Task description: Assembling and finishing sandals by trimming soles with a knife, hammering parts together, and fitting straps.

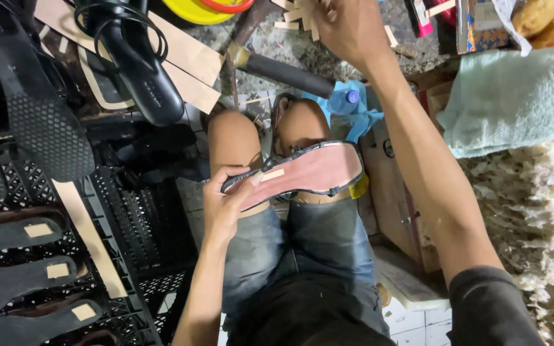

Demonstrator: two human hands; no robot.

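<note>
Cluttered workshop floor. Left hand (226, 205) clamps pink sandal sole (309, 172), long axis running rightward from grip. Right hand (347, 25) far above, fingers pinching small tan strips (296, 16).

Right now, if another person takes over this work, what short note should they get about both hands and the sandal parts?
Left hand: holds the pink-soled sandal by its heel end, sole up, over the knees; a small tan label is stuck on the sole.
Right hand: stretched forward, fingers at the pile of small tan strips on the floor.
Hammer lies on the floor ahead of the knees.
Done: three black soles at left already carry tan labels.
Left: I cannot tell from this view what this sandal still needs.
</note>
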